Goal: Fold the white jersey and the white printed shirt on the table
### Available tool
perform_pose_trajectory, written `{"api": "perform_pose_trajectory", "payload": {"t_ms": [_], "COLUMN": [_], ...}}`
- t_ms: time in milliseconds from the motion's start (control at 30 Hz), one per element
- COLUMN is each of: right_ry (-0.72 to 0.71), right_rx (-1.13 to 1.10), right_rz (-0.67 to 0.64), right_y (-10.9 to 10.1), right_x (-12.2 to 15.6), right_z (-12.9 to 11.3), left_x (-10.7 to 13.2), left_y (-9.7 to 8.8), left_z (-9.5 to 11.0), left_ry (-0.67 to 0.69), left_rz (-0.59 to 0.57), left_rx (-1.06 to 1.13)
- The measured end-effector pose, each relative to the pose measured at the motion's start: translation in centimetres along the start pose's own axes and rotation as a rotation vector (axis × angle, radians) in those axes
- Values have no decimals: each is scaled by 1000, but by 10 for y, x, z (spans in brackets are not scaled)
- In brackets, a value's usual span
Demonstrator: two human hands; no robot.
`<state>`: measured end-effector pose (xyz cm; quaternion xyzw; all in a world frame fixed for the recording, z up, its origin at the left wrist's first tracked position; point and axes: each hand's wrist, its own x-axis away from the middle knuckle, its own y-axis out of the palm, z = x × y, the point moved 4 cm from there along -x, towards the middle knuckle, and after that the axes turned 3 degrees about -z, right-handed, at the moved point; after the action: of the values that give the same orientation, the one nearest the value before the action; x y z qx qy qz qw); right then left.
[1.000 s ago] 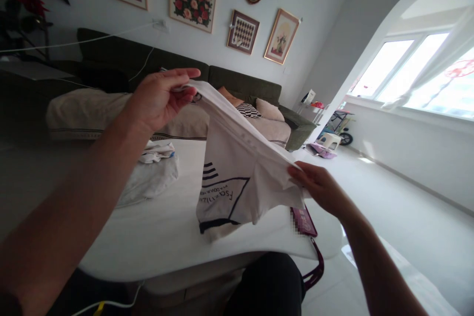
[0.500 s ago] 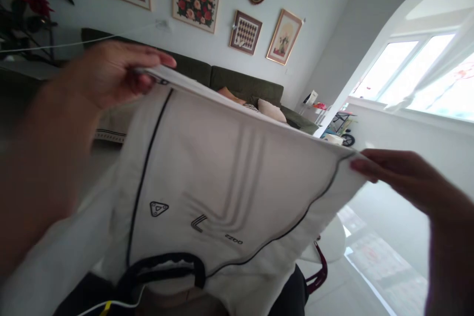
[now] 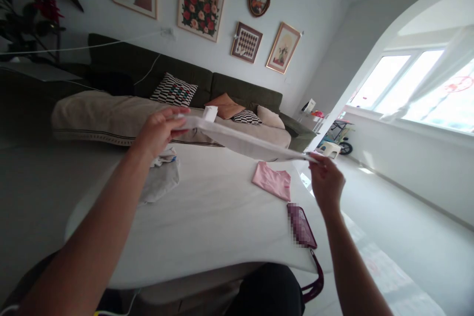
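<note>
A white garment is stretched out nearly flat and edge-on above the white table. My left hand pinches its left end, fingers closed on the cloth. At the right end, my right hand grips the other corner with closed fingers. A folded pink cloth lies on the table under the right part of the garment. A small heap of grey and white clothes sits on the table just below my left hand.
A dark red phone with a strap lies at the table's near right edge. Behind the table stands a dark green sofa with cushions and a beige throw. White floor lies to the right, by the windows.
The garment, held up facing me half a second ago, has swung away and down to lie almost level over the table. Both hands moved lower and forward, and the pink cloth came into view.
</note>
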<state>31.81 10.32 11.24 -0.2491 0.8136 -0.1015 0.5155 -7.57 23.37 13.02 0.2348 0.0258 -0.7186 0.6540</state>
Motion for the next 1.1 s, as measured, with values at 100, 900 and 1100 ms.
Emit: {"api": "perform_pose_trajectory", "payload": {"t_ms": [100,900,1100], "right_ry": [106,99,138], "right_rx": [27,364,389], "right_rz": [-208,-938,-964], "right_y": [30,199,195], "right_x": [83,229,238], "right_z": [45,56,55], "left_x": [60,115,114], "left_y": [-14,27,-8], "left_z": [-73,-301,-300], "left_ry": [-169,-84,-84], "left_rz": [-31,-564,-479], "left_rx": [-64,-1344,-1462]}}
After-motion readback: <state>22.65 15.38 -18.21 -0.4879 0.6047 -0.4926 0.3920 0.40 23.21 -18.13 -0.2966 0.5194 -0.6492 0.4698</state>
